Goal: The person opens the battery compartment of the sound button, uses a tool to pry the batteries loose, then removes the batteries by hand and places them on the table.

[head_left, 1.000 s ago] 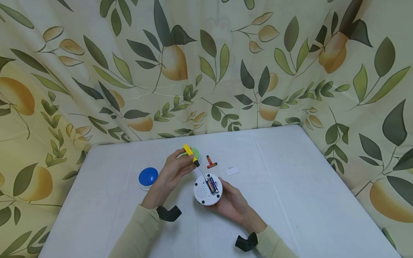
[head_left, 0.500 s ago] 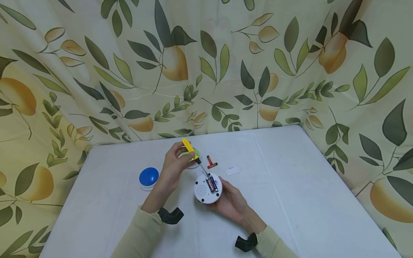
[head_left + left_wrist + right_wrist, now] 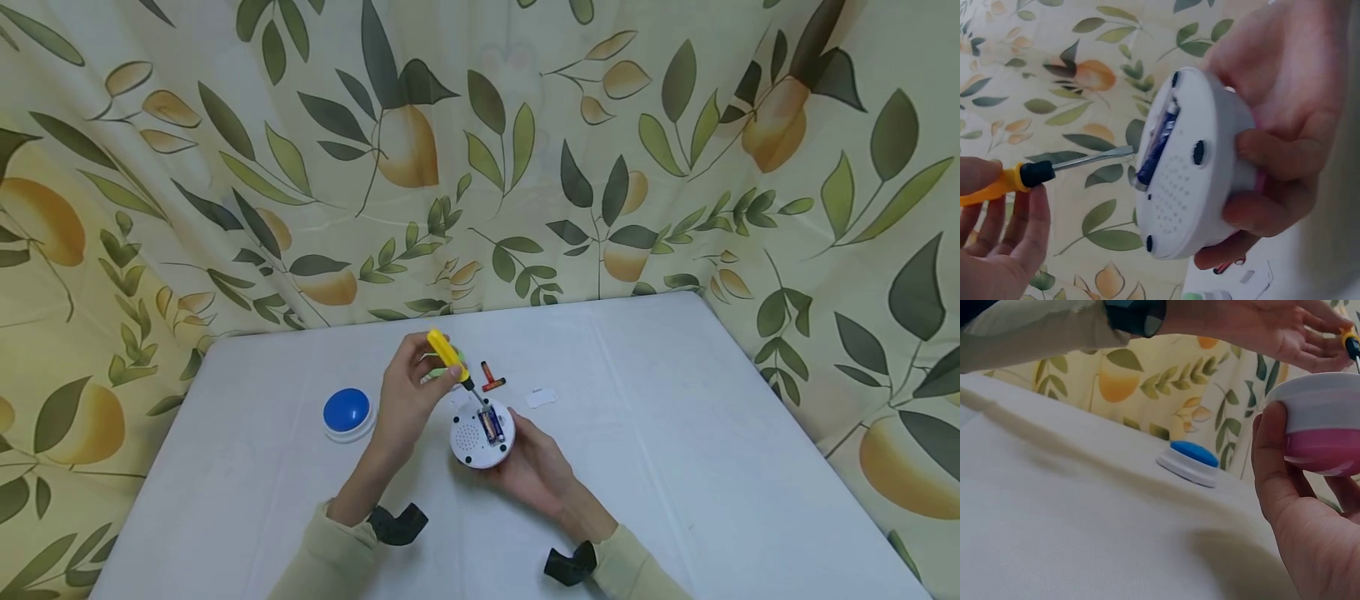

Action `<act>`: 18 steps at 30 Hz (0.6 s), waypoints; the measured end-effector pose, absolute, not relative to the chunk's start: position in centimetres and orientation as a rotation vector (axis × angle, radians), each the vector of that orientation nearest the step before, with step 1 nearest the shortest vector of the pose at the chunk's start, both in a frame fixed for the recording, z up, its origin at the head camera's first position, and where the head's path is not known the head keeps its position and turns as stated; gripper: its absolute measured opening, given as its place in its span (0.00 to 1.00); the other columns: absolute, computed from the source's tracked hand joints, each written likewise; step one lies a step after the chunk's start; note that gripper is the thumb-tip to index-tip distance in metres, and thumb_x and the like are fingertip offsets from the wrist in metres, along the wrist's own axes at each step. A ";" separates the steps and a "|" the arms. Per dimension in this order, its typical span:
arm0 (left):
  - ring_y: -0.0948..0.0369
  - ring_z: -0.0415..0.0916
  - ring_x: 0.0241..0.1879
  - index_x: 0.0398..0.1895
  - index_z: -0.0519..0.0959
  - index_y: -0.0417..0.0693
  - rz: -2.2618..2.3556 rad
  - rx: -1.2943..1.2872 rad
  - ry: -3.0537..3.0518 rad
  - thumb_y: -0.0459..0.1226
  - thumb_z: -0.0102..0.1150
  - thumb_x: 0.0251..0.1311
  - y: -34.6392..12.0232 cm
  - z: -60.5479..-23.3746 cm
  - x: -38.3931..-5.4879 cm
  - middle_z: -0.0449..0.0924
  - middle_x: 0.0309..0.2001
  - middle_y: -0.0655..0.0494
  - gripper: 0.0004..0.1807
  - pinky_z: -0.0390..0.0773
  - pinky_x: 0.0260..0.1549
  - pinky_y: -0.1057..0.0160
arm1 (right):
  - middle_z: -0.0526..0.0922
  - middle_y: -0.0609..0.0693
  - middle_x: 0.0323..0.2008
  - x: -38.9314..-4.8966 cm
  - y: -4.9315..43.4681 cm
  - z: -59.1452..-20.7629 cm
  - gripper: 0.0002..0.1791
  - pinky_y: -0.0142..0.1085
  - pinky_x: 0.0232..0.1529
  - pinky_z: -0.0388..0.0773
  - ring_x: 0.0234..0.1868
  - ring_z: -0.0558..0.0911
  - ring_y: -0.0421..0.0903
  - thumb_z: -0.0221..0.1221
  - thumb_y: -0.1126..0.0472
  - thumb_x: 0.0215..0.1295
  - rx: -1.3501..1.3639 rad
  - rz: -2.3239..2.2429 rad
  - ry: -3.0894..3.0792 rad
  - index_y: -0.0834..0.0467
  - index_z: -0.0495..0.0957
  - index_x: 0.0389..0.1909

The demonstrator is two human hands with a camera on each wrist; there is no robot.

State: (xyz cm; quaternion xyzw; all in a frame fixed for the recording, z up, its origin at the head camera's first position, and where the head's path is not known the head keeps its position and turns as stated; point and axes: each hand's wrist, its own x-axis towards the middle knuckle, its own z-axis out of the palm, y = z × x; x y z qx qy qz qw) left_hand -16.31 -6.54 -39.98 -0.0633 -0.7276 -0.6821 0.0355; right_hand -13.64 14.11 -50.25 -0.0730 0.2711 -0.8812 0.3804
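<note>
My left hand (image 3: 408, 392) pinches a screwdriver (image 3: 447, 352) by its yellow handle, between thumb and fingers. Its flat metal blade slants down to the end of the batteries (image 3: 491, 425) lying in an open compartment. That compartment is in the base of a round white push button (image 3: 1185, 169), which my right hand (image 3: 540, 467) grips from below and the side, base up. Pink shows on the button's underside in the right wrist view. The blade tip (image 3: 1125, 151) is right by the compartment's edge in the left wrist view. Speaker holes and dark feet dot the base.
A blue push button (image 3: 347, 410) stands at the left on the white-covered table (image 3: 675, 467). Behind my left hand is a green one (image 3: 437, 373), partly hidden. Two loose orange-and-black batteries (image 3: 491, 379) and a small white piece (image 3: 540, 398) lie beyond the held button.
The screwdriver first rose slightly, then came down and a little right, with my left hand following. The held button has shifted slightly upward in view. My right hand keeps its grip.
</note>
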 end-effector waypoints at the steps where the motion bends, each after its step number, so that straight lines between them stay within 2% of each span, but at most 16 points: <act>1: 0.51 0.81 0.59 0.66 0.70 0.44 -2.072 -0.249 -2.224 0.26 0.67 0.65 -6.5 -40.1 -16.0 0.76 0.63 0.46 0.28 0.85 0.54 0.67 | 0.63 0.48 0.76 -13.6 14.1 -50.2 0.37 0.48 0.74 0.67 0.73 0.70 0.48 0.33 0.41 0.85 -0.187 -2.251 0.695 0.41 0.29 0.85; 5: 0.48 0.81 0.60 0.64 0.69 0.41 -1.949 -0.446 -2.178 0.24 0.66 0.64 -6.2 -40.7 -14.8 0.77 0.61 0.42 0.27 0.84 0.56 0.67 | 0.65 0.47 0.74 -13.7 13.9 -50.1 0.36 0.47 0.72 0.70 0.72 0.71 0.48 0.32 0.41 0.85 -0.180 -2.260 0.706 0.43 0.32 0.85; 12: 0.49 0.81 0.57 0.61 0.71 0.38 -1.760 -0.698 -2.101 0.23 0.67 0.62 -6.0 -41.2 -13.2 0.79 0.54 0.44 0.25 0.83 0.57 0.68 | 0.66 0.48 0.73 -13.7 13.7 -50.0 0.32 0.44 0.67 0.73 0.69 0.71 0.50 0.35 0.41 0.85 -0.159 -2.277 0.714 0.44 0.43 0.83; 18: 0.55 0.81 0.56 0.58 0.72 0.37 -1.663 -0.785 -2.047 0.21 0.68 0.60 -6.0 -41.5 -12.3 0.79 0.51 0.45 0.24 0.82 0.58 0.68 | 0.68 0.48 0.71 -13.7 13.8 -49.9 0.35 0.42 0.65 0.73 0.67 0.72 0.49 0.34 0.41 0.85 -0.162 -2.282 0.731 0.45 0.38 0.85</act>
